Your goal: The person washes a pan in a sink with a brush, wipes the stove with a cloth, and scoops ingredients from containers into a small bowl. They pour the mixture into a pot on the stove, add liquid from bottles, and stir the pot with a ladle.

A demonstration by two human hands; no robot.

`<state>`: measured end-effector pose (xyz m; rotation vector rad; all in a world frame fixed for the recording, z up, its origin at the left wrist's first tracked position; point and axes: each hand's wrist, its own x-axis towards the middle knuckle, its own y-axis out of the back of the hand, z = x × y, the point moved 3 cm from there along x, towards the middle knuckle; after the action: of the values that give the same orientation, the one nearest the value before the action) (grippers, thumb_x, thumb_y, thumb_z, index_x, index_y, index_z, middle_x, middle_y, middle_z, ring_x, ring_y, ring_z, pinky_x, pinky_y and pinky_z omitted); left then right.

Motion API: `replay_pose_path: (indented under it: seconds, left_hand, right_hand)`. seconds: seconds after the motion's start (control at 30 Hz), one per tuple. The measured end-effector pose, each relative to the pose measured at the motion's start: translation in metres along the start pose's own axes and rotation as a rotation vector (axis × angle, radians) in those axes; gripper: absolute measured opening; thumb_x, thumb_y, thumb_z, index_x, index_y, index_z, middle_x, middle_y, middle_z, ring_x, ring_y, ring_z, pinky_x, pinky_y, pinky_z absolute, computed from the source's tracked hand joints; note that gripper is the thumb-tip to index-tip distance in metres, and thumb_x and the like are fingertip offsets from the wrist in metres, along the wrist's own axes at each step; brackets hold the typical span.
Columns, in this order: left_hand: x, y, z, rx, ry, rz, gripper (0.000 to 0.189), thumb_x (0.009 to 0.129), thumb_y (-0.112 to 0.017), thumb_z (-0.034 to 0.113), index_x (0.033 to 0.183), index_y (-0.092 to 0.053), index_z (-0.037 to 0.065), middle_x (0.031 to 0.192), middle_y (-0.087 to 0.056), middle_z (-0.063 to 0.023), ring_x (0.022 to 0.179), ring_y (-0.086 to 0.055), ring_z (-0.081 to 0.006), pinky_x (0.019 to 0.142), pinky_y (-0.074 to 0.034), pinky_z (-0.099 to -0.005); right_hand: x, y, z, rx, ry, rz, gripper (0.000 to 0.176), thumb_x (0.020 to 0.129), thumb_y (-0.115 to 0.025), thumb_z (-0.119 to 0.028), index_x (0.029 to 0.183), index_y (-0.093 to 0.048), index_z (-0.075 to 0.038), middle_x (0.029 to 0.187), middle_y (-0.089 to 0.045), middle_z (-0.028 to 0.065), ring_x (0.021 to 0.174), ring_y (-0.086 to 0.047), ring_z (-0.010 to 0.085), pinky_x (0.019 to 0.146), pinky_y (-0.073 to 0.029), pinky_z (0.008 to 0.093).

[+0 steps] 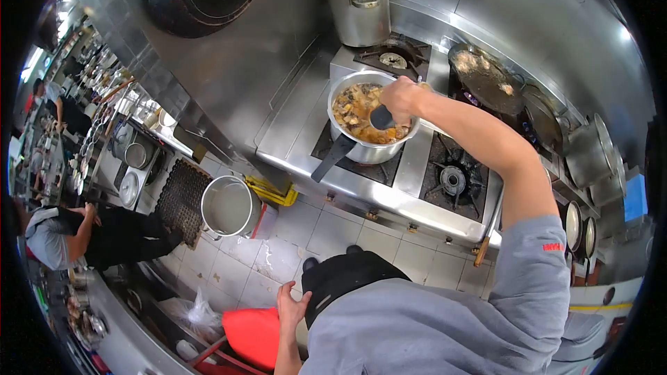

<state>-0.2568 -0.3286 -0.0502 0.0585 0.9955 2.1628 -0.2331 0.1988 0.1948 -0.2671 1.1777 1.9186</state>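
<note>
Over a pressure cooker pot (377,155) on the stove, my right hand (403,100) is closed around a dark cooking spoon (381,117). The spoon's dark, rounded end dips into a brown stew (356,107) with chunky pieces. A long black handle (335,156) juts from the pot towards me. Down by my side hangs my left hand (292,304), fingers apart with nothing in them. Right next to it lies a bright red item (253,337).
A tall metal pot (359,14) stands on the back burner. Right of it, a dark wok (486,82) holds fried pieces over a flame. A large pot (229,206) sits low at left, near a yellow stand (274,191). Another person (62,236) stands further left.
</note>
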Motion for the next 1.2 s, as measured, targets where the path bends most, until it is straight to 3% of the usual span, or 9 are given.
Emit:
replay_pose_path:
  seconds: [0.13,0.17,0.27,0.33,0.5,0.6,0.93,1.03,1.2]
  left_hand:
    - [0.017,0.025,-0.018,0.015,-0.042,0.000,0.054,0.066,-0.080,0.021,0.110,-0.058,-0.001,0.107,-0.058,-0.0190,0.102,-0.055,-0.0355,0.089,-0.045,-0.0418]
    - [0.019,0.031,-0.034,0.013,-0.013,0.006,0.053,0.066,-0.080,0.020,0.109,-0.058,-0.002,0.107,-0.058,-0.0197,0.103,-0.055,-0.0356,0.089,-0.045,-0.0418]
    - [0.016,0.050,-0.086,-0.011,0.061,0.034,0.052,0.066,-0.080,0.020,0.107,-0.059,-0.003,0.108,-0.059,-0.0207,0.103,-0.056,-0.0356,0.089,-0.046,-0.0418]
    - [0.009,0.060,-0.123,-0.033,0.111,0.050,0.052,0.066,-0.080,0.020,0.106,-0.059,-0.004,0.107,-0.060,-0.0211,0.102,-0.057,-0.0355,0.089,-0.046,-0.0418]
    - [0.002,0.074,-0.177,0.027,0.308,-0.027,0.052,0.065,-0.081,0.020,0.105,-0.059,-0.005,0.104,-0.062,-0.0211,0.099,-0.059,-0.0355,0.088,-0.047,-0.0417]
    - [0.022,0.055,-0.213,0.012,0.203,-0.110,0.052,0.065,-0.081,0.020,0.105,-0.059,-0.005,0.104,-0.062,-0.0221,0.099,-0.059,-0.0364,0.087,-0.047,-0.0420]
    - [0.121,0.110,-0.142,0.043,-0.107,-0.085,0.050,0.064,-0.081,0.019,0.103,-0.059,-0.004,0.103,-0.060,-0.0219,0.100,-0.057,-0.0360,0.087,-0.046,-0.0407]
    - [0.115,0.121,-0.164,0.053,0.032,-0.111,0.052,0.063,-0.081,0.020,0.104,-0.059,-0.004,0.104,-0.060,-0.0220,0.100,-0.058,-0.0354,0.087,-0.047,-0.0408]
    - [0.088,0.105,-0.197,0.135,0.129,-0.191,0.054,0.063,-0.082,0.021,0.105,-0.060,-0.004,0.106,-0.061,-0.0227,0.100,-0.060,-0.0347,0.087,-0.048,-0.0405]
  right_hand:
    - [0.012,0.026,0.002,-0.043,-0.172,0.155,0.039,0.054,-0.078,-0.020,0.090,-0.071,-0.006,0.092,-0.070,0.0095,0.082,-0.068,0.0244,0.063,-0.054,0.0422]
    - [0.021,0.024,0.007,-0.102,-0.188,0.079,0.039,0.067,-0.074,-0.021,0.103,-0.069,-0.009,0.105,-0.067,0.0058,0.093,-0.065,0.0273,0.064,-0.053,0.0473]
    - [0.024,0.011,0.030,-0.125,-0.255,0.021,0.039,0.067,-0.074,-0.021,0.103,-0.069,-0.009,0.105,-0.067,0.0060,0.093,-0.065,0.0259,0.064,-0.053,0.0460]
    - [0.020,-0.005,0.040,-0.131,-0.315,0.064,0.041,0.053,-0.081,-0.019,0.092,-0.072,-0.010,0.092,-0.070,0.0061,0.082,-0.068,0.0250,0.062,-0.053,0.0434]
    - [-0.022,-0.011,0.020,-0.030,-0.215,-0.144,0.041,0.050,-0.084,-0.020,0.087,-0.073,-0.009,0.088,-0.070,0.0055,0.081,-0.068,0.0228,0.064,-0.053,0.0396]
    - [-0.031,-0.005,-0.001,0.019,-0.179,-0.150,0.037,0.049,-0.084,-0.017,0.082,-0.073,-0.008,0.079,-0.070,0.0058,0.077,-0.068,0.0204,0.063,-0.054,0.0351]
    - [-0.018,0.026,0.012,0.142,-0.427,-0.041,0.045,0.056,-0.084,-0.019,0.098,-0.071,-0.009,0.098,-0.070,0.0050,0.089,-0.067,0.0217,0.067,-0.055,0.0382]
    - [-0.037,0.012,0.023,0.031,-0.460,0.015,0.029,0.057,-0.082,-0.016,0.084,-0.073,-0.009,0.088,-0.071,0.0083,0.084,-0.068,0.0212,0.066,-0.053,0.0330]
    - [-0.036,-0.029,0.021,0.037,-0.280,-0.033,0.032,0.056,-0.082,-0.018,0.085,-0.073,-0.009,0.089,-0.071,0.0071,0.084,-0.068,0.0217,0.065,-0.053,0.0352]
